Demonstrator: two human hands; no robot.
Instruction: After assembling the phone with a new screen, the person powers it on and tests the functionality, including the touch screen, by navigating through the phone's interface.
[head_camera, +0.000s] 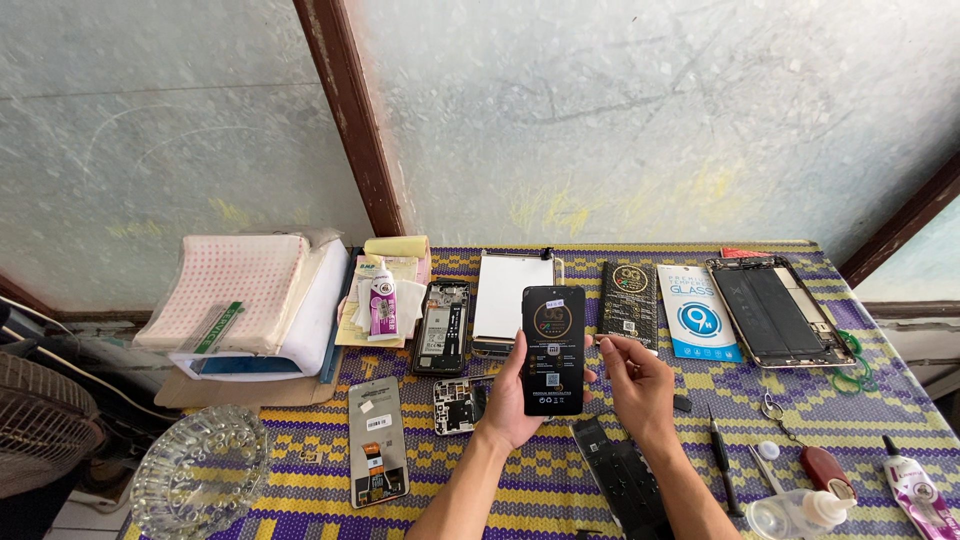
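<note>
Bright, even daylight, seemingly through the frosted panes; soft shadows, sharp focus, wide-angle bending at edges.

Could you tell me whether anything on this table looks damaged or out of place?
Nothing looks spilled. An opened phone body and an opened tablet lie with their insides bared; the left hand holds a black package upright.

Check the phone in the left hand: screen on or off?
Cannot tell: the phone in the left hand faces up, its dark front showing printed graphics, perhaps a film.

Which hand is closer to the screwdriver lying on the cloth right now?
Right. The right hand hovers just left of the screwdriver; the left hand, holding the black phone, is farther left.
</note>
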